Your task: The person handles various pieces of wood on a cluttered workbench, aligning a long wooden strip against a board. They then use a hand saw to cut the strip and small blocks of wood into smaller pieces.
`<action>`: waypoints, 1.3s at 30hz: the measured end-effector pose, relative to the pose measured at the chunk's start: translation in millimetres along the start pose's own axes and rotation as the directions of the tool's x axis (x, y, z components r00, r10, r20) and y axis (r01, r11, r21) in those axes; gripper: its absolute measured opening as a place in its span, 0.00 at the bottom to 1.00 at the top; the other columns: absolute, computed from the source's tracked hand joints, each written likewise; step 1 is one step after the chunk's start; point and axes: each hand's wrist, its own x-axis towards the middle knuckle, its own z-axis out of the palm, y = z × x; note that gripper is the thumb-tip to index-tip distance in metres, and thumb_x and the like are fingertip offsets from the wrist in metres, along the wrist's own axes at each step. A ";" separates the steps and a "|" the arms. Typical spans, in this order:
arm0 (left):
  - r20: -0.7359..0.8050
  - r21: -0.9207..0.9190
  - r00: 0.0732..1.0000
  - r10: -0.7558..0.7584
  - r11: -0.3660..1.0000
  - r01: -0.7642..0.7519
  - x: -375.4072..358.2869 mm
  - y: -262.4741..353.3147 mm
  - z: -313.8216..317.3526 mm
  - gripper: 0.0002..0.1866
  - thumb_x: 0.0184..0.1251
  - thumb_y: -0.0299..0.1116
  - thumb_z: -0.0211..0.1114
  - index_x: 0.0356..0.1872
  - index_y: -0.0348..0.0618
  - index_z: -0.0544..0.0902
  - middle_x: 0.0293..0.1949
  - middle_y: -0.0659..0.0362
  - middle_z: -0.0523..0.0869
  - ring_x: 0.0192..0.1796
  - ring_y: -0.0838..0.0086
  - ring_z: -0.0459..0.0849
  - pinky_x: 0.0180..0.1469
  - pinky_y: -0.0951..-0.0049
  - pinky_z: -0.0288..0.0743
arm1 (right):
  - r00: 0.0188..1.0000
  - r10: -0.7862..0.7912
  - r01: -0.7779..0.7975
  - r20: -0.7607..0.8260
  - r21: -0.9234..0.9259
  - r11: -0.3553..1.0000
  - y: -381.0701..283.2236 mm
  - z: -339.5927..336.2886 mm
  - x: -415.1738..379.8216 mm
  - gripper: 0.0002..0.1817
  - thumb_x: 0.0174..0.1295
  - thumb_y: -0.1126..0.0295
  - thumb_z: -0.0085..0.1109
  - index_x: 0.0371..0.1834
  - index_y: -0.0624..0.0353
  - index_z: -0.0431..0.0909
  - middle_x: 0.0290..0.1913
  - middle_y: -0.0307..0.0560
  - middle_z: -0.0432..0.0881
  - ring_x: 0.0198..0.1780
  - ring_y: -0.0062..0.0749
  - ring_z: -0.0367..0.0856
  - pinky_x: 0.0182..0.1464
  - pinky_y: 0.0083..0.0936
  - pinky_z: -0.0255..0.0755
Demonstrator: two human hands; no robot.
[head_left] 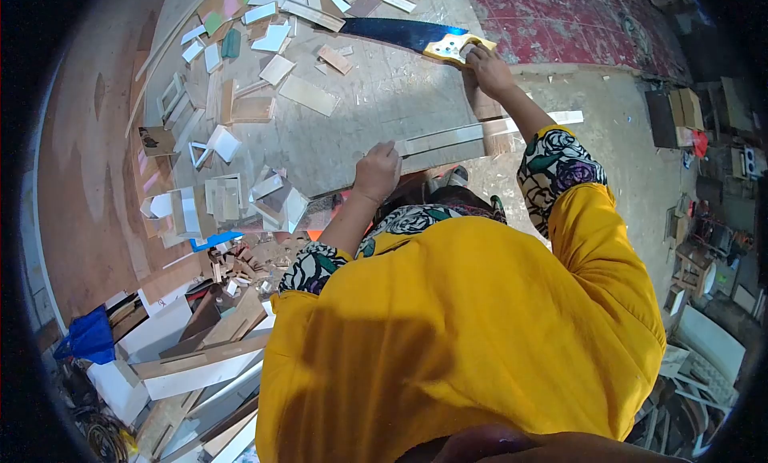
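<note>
- Here's one handsaw [400, 35], just the one!
- Two bare hands: one left hand [378, 172], one right hand [490, 72].
- One workbench [392, 91].
- One yellow garment [472, 311].
- One crumpled blue bag [90, 336].
- And offcuts [309, 95], well over ten, too jumbled for an exact count!

The one view looks from the wearer's head, forward and steeply down. The yellow top [472, 319] looms nearest, below the fingers of the left hand [378, 173] and right hand [492, 73], which are farther off. Beyond the left fingers spreads the work surface [400, 103]; right of the right fingers, the floor [612, 167] (dark, curved edges frame it all).
</note>
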 end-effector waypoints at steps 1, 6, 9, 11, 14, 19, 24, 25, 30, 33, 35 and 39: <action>-0.005 0.000 1.000 0.008 1.000 -0.008 0.3 2.5 -3.6 0.09 0.53 0.33 0.64 0.31 0.39 0.80 0.45 0.54 0.82 0.45 0.62 0.82 0.42 0.67 0.78 | 0.997 -0.047 0.052 0.055 -0.091 0.995 2.3 1.3 2.0 0.17 0.57 0.72 0.50 0.51 0.52 0.69 0.54 0.47 0.72 0.61 0.41 0.66 0.58 0.38 0.64; 0.017 -0.002 1.000 0.004 1.000 -0.004 0.2 1.3 -3.2 0.10 0.52 0.33 0.64 0.32 0.39 0.79 0.45 0.54 0.82 0.45 0.62 0.82 0.43 0.66 0.78 | 0.969 -0.085 0.133 0.232 -0.198 0.971 0.6 -19.8 8.3 0.13 0.59 0.69 0.48 0.48 0.52 0.73 0.53 0.46 0.72 0.62 0.36 0.66 0.57 0.40 0.64; -0.029 0.011 0.999 0.040 0.999 -0.040 2.5 0.6 -2.1 0.07 0.51 0.30 0.62 0.30 0.39 0.78 0.41 0.54 0.82 0.43 0.62 0.81 0.40 0.68 0.78 | 0.932 -0.275 0.311 0.238 -0.131 0.941 -1.2 -36.3 5.2 0.13 0.59 0.67 0.49 0.47 0.53 0.73 0.50 0.47 0.74 0.58 0.38 0.70 0.56 0.39 0.65; -0.035 0.000 0.999 -0.004 1.000 0.004 4.4 3.5 -3.5 0.05 0.50 0.30 0.62 0.29 0.42 0.77 0.38 0.55 0.82 0.41 0.63 0.81 0.37 0.67 0.78 | 0.935 -0.352 0.345 0.038 0.137 0.929 -22.0 -47.6 -1.6 0.15 0.57 0.65 0.54 0.46 0.56 0.72 0.43 0.48 0.76 0.48 0.44 0.75 0.50 0.35 0.68; 0.102 -0.003 0.990 -0.097 0.995 0.098 9.2 8.0 -11.2 0.04 0.51 0.30 0.60 0.28 0.44 0.77 0.34 0.56 0.81 0.39 0.63 0.81 0.35 0.65 0.77 | 0.994 -0.104 0.096 -0.011 0.491 0.866 -66.7 -75.1 -27.7 0.14 0.57 0.62 0.59 0.40 0.58 0.73 0.33 0.51 0.76 0.35 0.47 0.76 0.37 0.34 0.69; 0.025 -0.026 1.000 0.012 1.000 -0.011 6.0 -4.7 3.0 0.04 0.53 0.32 0.59 0.30 0.47 0.79 0.33 0.58 0.81 0.35 0.62 0.82 0.33 0.63 0.76 | 0.919 0.387 -0.195 0.076 0.940 0.279 -120.7 -93.1 -105.8 0.14 0.58 0.61 0.61 0.33 0.63 0.74 0.25 0.38 0.71 0.28 0.19 0.65 0.30 0.22 0.63; 0.009 0.047 0.998 0.061 0.997 -0.061 5.1 -7.7 7.1 0.06 0.53 0.33 0.61 0.32 0.48 0.81 0.35 0.60 0.82 0.33 0.62 0.82 0.34 0.63 0.77 | 0.801 0.544 -0.361 0.249 0.927 0.106 -160.3 -98.5 -209.2 0.11 0.57 0.64 0.60 0.30 0.61 0.74 0.24 0.33 0.70 0.28 0.15 0.65 0.29 0.18 0.61; 0.023 0.076 0.999 0.049 0.996 -0.050 5.7 -8.0 7.6 0.06 0.53 0.34 0.61 0.32 0.47 0.81 0.36 0.60 0.82 0.34 0.62 0.82 0.34 0.64 0.78 | 0.797 0.548 -0.373 0.253 0.921 0.117 -168.5 -99.9 -222.8 0.11 0.57 0.64 0.60 0.29 0.62 0.74 0.24 0.33 0.70 0.28 0.15 0.65 0.29 0.18 0.61; -0.029 0.105 0.994 0.106 0.989 -0.102 6.3 -4.0 0.2 0.08 0.52 0.36 0.63 0.31 0.44 0.81 0.44 0.60 0.82 0.35 0.61 0.83 0.36 0.63 0.78 | 0.792 0.577 -0.361 0.199 0.915 0.180 -215.0 -108.1 -257.1 0.11 0.57 0.67 0.60 0.26 0.63 0.71 0.21 0.36 0.67 0.26 0.18 0.62 0.28 0.20 0.60; 0.044 0.110 0.994 0.097 0.989 -0.101 8.8 -5.1 1.6 0.08 0.53 0.36 0.62 0.30 0.44 0.81 0.47 0.60 0.82 0.36 0.60 0.84 0.36 0.62 0.78 | 0.800 0.575 -0.353 0.173 0.910 0.216 -230.3 -99.2 -265.9 0.12 0.57 0.68 0.60 0.23 0.63 0.69 0.20 0.39 0.64 0.25 0.19 0.61 0.27 0.21 0.58; 0.053 0.116 0.994 0.100 0.988 -0.105 11.9 -7.3 6.1 0.07 0.53 0.34 0.61 0.30 0.44 0.80 0.45 0.60 0.82 0.35 0.59 0.83 0.36 0.62 0.78 | 0.817 0.557 -0.308 0.153 0.931 0.195 -236.8 -90.6 -269.4 0.12 0.57 0.69 0.60 0.23 0.63 0.69 0.20 0.38 0.63 0.25 0.19 0.60 0.26 0.22 0.58; 0.074 0.160 0.993 0.090 0.982 -0.101 12.6 -3.9 5.2 0.04 0.53 0.29 0.56 0.29 0.44 0.79 0.39 0.58 0.83 0.33 0.58 0.83 0.36 0.61 0.78 | 0.841 0.527 -0.309 0.124 0.909 0.278 -251.6 -79.8 -272.0 0.14 0.55 0.68 0.61 0.22 0.62 0.66 0.19 0.44 0.64 0.23 0.26 0.60 0.26 0.26 0.58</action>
